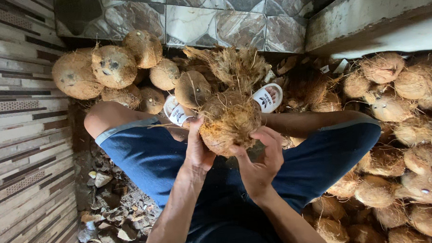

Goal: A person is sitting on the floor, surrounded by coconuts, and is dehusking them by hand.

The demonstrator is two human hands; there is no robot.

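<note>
I hold a brown, fibrous coconut (228,122) between both hands, above my lap. My left hand (198,147) grips its left side with the thumb up along the husk. My right hand (261,159) cups its lower right side, fingers spread on the fibre. A tuft of loose husk fibre (233,63) sticks up behind the coconut. My knees in blue shorts (145,155) spread to either side, and my feet in white slide sandals (268,96) rest beyond the coconut.
Husked coconuts (113,66) are piled at the upper left against a tiled wall (212,16). A larger heap of fibrous coconuts (408,143) fills the right side. Shell fragments (112,221) litter the floor at lower left. A striped wall (25,142) stands on the left.
</note>
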